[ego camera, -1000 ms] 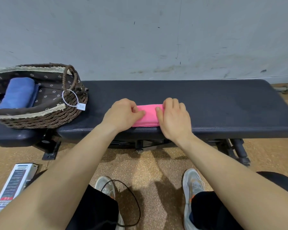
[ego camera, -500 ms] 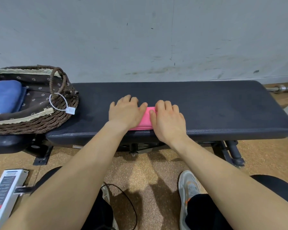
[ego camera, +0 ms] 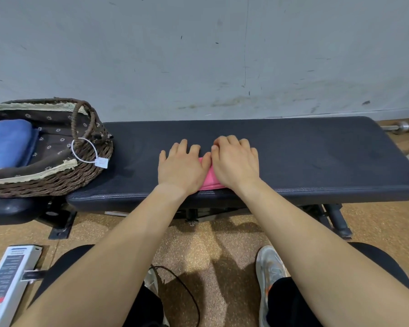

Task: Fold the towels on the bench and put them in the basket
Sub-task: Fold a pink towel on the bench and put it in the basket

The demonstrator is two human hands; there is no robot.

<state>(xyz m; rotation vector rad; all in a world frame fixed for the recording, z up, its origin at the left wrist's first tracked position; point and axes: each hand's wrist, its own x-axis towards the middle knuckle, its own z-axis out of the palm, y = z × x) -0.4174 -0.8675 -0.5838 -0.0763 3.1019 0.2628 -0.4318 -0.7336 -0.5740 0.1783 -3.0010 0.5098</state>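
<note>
Pink towel, folded small, at the front edge of the bench, under both hands.
The left hand lies flat on it, fingers straight, pressing; the right hand covers the other end, fingertips apparently tucked, so a pinch cannot be confirmed. Judged soft, light and limp: grasp across the whole fold to stop it springing open. The basket, holding a blue towel, stands at left.

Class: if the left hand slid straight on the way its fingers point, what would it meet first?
The left hand points across bare bench padding with nothing standing on it. The first obstacle is probably the wall behind, though any gap between bench and wall is unclear.
</note>
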